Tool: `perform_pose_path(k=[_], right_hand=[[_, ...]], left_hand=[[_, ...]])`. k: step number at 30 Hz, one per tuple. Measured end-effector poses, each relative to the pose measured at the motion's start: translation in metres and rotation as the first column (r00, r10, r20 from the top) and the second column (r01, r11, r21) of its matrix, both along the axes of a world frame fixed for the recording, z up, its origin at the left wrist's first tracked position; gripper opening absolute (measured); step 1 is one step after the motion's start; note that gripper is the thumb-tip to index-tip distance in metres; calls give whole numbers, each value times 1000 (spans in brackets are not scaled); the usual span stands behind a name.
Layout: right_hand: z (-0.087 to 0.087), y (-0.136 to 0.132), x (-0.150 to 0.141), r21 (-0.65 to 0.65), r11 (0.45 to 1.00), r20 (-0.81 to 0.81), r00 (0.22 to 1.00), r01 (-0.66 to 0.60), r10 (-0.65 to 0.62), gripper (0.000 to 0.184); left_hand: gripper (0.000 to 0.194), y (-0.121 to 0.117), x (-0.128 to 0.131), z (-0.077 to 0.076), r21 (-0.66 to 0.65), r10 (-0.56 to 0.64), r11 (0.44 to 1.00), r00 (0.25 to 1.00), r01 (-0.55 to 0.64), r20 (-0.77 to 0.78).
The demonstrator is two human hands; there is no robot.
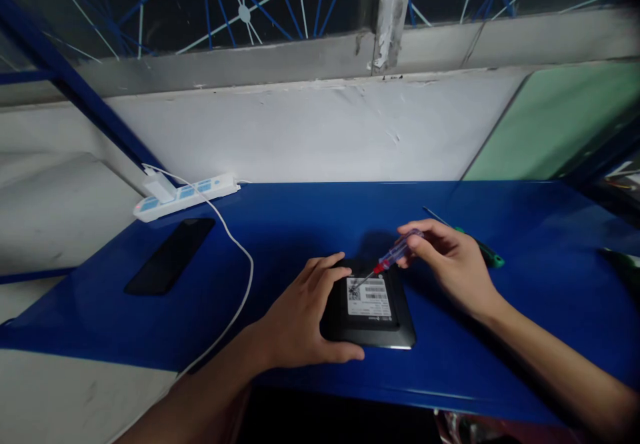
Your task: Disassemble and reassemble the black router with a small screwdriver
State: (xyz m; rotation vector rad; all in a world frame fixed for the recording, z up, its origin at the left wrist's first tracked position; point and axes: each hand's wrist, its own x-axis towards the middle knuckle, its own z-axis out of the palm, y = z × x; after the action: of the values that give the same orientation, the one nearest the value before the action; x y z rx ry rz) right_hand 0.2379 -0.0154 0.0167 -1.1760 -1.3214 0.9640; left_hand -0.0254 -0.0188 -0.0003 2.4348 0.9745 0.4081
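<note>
A flat black electronic device (406, 321) lies on the blue table, its white label (375, 304) with a QR code and barcodes facing up. My left hand (305, 311) grips its left side, thumb along the near edge and fingers over the far-left part. In my right hand (453, 264) is a screwdriver (395, 251) with a see-through purple handle and red collar, held slanted. Its thin shaft points down-left over the label near the QR code; whether the tip touches cannot be made out. A second screwdriver (493, 255), green-handled, lies behind my right hand, partly covered.
On the left lies a black smartphone (170, 257). Behind it sits a white power strip (187, 199) with a plugged-in charger (160, 187). A white cable (247, 264) curves across the table (300, 211) toward the front edge. A green board (560, 117) leans at the back right.
</note>
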Motion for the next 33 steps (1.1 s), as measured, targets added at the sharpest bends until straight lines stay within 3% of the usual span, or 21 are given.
perform_pose_path(k=[7, 14, 20, 24, 28, 33], right_hand=[[-1, 13, 9, 70, 968, -84, 968, 242, -236, 25], [-6, 25, 27, 178, 921, -76, 938, 346, -338, 25], [-5, 31, 26, 178, 905, -60, 922, 387, -382, 27], [-5, 46, 30, 178, 930, -21, 946, 322, -324, 38], [-8, 53, 34, 229, 918, 16, 942, 324, -336, 39], [-10, 44, 28, 313, 882, 31, 924, 353, -381, 34]], left_hand=[[102, 1, 0, -1, -20, 6, 1000, 999, -5, 49], [103, 8, 2, 2, -21, 29, 999, 999, -28, 42], [112, 34, 14, 11, 19, -42, 999, 999, 42, -18], [109, 48, 24, 9, 81, -68, 994, 997, 70, -22], [108, 51, 26, 3, 74, -55, 996, 997, 51, 48], [108, 52, 21, 1, 11, -81, 997, 994, 80, 73]])
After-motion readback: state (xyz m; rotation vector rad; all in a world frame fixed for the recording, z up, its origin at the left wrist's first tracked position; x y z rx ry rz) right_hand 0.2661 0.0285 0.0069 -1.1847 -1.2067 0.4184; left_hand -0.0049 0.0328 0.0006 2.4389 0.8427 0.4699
